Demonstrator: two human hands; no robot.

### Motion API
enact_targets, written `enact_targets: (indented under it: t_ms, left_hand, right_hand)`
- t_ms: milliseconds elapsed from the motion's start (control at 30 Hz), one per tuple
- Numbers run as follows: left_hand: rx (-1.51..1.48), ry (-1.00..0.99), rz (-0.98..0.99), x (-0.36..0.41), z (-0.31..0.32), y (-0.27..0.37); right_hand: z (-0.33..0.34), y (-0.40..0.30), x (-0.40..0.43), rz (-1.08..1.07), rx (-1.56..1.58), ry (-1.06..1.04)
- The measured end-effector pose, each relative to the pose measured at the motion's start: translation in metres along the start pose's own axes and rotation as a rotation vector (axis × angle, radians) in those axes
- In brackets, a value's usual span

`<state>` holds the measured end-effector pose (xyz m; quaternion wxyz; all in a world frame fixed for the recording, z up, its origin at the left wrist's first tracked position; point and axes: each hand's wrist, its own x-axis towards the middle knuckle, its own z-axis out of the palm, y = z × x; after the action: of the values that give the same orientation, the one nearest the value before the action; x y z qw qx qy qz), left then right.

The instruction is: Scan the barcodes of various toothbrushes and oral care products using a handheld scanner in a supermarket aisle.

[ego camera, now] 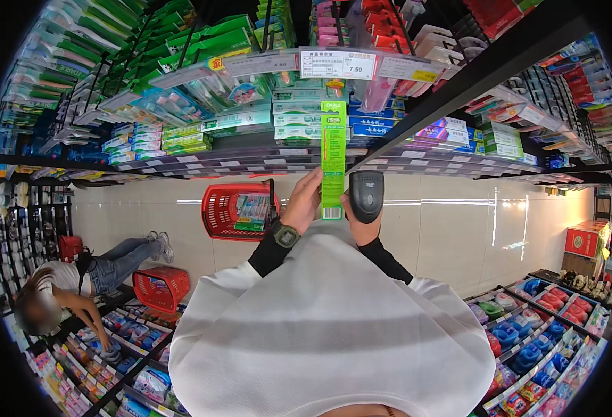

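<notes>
A tall, narrow, bright green Darlie package [333, 156] stands in front of my chest, a toothbrush pictured along its length. My left hand [302, 202] grips its left edge near the lower end, where a barcode shows. In my right hand [362, 229] is a black handheld barcode scanner [367, 195], its head covering most of the fingers. My right thumb is close to the package's right edge; whether it touches cannot be told. A digital watch [286, 236] is on my left wrist.
Ahead, a store shelf edge [264, 62] bears price tags, with hanging toothbrush packs [209, 39] above and toothpaste boxes [296, 121] below. A red shopping basket [213, 211] holding packs sits left on the tiled floor. Another person [77, 281] bends over shelves beside a second red basket [161, 286].
</notes>
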<state>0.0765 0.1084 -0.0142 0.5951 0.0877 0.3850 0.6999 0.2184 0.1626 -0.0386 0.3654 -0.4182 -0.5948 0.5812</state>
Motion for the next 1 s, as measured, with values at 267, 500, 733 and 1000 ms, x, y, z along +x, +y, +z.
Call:
enact_targets:
  t_ms: [267,500,733,1000]
  left_hand:
    - [0.054,0.004,0.044,0.000,0.004,0.001]
    - [0.143,0.006,0.034,0.000,0.002,0.001]
    - [0.148,0.013,0.029,-0.003,0.000,0.005]
    - [0.185,0.043,0.017,-0.004,0.000,0.008]
  right_hand:
    - [0.000,-0.005,0.001,-0.008,0.059,0.042]
    - [0.001,-0.012,0.000,-0.021,0.041,0.054]
    - [0.001,-0.017,-0.003,-0.025,0.002,0.033]
    - [0.003,-0.021,-0.003,-0.015,0.054,0.014]
